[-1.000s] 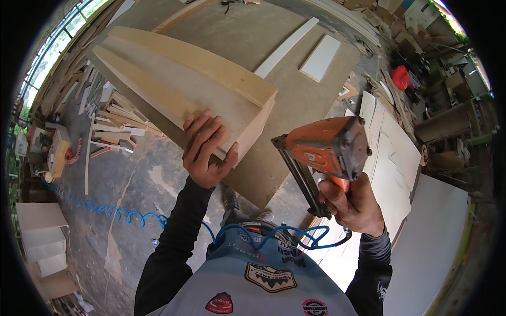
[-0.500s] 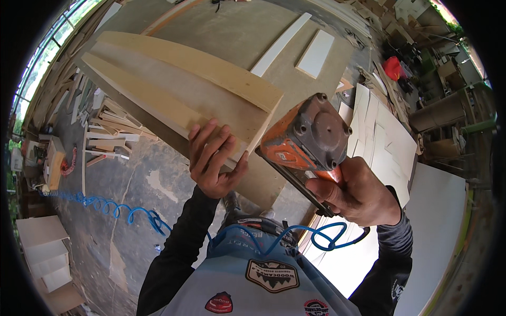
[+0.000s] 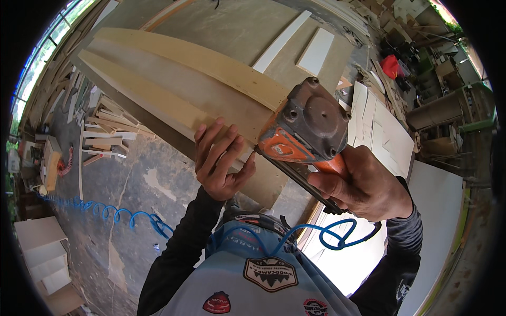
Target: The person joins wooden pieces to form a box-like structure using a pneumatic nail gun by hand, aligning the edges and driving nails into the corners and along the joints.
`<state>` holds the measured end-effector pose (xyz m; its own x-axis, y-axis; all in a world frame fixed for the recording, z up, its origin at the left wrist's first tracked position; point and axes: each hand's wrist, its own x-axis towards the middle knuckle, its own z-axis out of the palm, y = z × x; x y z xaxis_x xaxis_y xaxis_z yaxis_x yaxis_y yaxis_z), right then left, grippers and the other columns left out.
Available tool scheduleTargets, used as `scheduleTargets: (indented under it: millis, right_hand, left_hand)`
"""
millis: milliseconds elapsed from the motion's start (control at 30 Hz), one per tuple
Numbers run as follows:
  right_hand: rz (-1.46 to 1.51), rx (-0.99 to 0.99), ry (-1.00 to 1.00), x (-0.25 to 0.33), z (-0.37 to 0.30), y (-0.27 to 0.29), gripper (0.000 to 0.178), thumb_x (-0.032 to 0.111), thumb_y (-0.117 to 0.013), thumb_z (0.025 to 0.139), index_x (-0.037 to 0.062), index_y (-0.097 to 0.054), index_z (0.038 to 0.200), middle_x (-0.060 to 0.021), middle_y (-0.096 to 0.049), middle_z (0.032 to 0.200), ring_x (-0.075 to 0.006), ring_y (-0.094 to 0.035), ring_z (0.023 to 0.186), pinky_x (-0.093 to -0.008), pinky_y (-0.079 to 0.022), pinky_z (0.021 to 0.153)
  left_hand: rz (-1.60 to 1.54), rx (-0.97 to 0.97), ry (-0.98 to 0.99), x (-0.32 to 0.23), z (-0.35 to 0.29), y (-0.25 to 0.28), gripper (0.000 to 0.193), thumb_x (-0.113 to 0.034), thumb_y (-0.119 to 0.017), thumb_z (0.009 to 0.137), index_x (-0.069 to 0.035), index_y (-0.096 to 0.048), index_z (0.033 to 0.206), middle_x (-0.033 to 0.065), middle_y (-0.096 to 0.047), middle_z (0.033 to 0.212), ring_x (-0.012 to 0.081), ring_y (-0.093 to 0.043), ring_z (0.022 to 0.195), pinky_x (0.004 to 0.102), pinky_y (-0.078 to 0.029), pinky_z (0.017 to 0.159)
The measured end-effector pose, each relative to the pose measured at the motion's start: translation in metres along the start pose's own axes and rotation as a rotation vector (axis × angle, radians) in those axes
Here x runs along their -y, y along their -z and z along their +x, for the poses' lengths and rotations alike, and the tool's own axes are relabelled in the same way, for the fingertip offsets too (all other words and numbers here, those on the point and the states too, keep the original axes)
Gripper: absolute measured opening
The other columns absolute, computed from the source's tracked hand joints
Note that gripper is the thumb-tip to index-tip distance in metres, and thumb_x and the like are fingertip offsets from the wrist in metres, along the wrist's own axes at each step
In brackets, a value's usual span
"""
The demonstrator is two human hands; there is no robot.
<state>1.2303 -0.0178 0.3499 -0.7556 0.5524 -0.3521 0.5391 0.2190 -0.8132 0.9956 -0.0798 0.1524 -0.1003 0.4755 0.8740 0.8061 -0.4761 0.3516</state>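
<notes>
A long shallow wooden frame (image 3: 211, 63), with two raised side boards and an end board, lies slantwise before me on a work table. At its near end corner my left hand (image 3: 221, 163) grips the near side board, fingers slightly apart over it and thumb by the end. My right hand (image 3: 369, 184) is closed round the handle of an orange and dark grey pneumatic nail gun (image 3: 311, 124). The gun's body covers the far corner of the frame's end. Its lower front edge sits close to my left thumb; whether it touches the wood I cannot tell.
A blue coiled air hose (image 3: 121, 215) runs from the left across my body toward the gun. Two white boards (image 3: 316, 50) lie on the far part of the table (image 3: 240, 26). Wood offcuts (image 3: 110, 126) are piled at left, and pale sheets (image 3: 382, 126) at right.
The nail gun has moved slightly left and up in the picture, over the frame's end. My left hand has shifted a little to the right along the corner.
</notes>
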Motion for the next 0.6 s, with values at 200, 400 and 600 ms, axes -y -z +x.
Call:
scheduleTargets:
  millis: [200,400,600]
  right_hand:
    - [-0.017,-0.009,0.004,0.001,-0.003,-0.001,0.048,0.030,-0.059,0.101,-0.0122,-0.048,0.121,-0.0107,-0.052,0.051,-0.0198,-0.055,0.039,-0.0341,-0.041,0.043]
    - [-0.001,-0.052,-0.003,-0.007,-0.002,0.002,0.048,0.029,-0.060,0.101,-0.0102,-0.048,0.126,-0.0084,-0.053,0.055,-0.0145,-0.053,0.043,-0.0301,-0.041,0.045]
    - [0.175,-0.086,-0.119,-0.009,-0.004,0.002,0.041,0.022,-0.062,0.100,-0.0086,-0.052,0.126,-0.0015,-0.055,0.062,-0.0068,-0.051,0.048,-0.0251,-0.040,0.046]
  left_hand:
    - [0.006,0.013,0.000,-0.002,0.002,0.000,0.035,-0.018,-0.079,0.078,-0.004,-0.069,0.109,0.0117,-0.067,0.122,0.0399,-0.059,0.121,0.0580,-0.034,0.108]
    - [-0.038,0.365,0.050,-0.004,0.030,0.035,0.041,-0.015,-0.080,0.073,-0.002,-0.070,0.110,0.0116,-0.066,0.124,0.0371,-0.056,0.124,0.0555,-0.036,0.108]
    - [-0.123,0.563,-0.105,0.016,0.063,0.049,0.037,-0.017,-0.082,0.071,-0.003,-0.072,0.104,0.0110,-0.066,0.115,0.0355,-0.059,0.114,0.0500,-0.046,0.100]
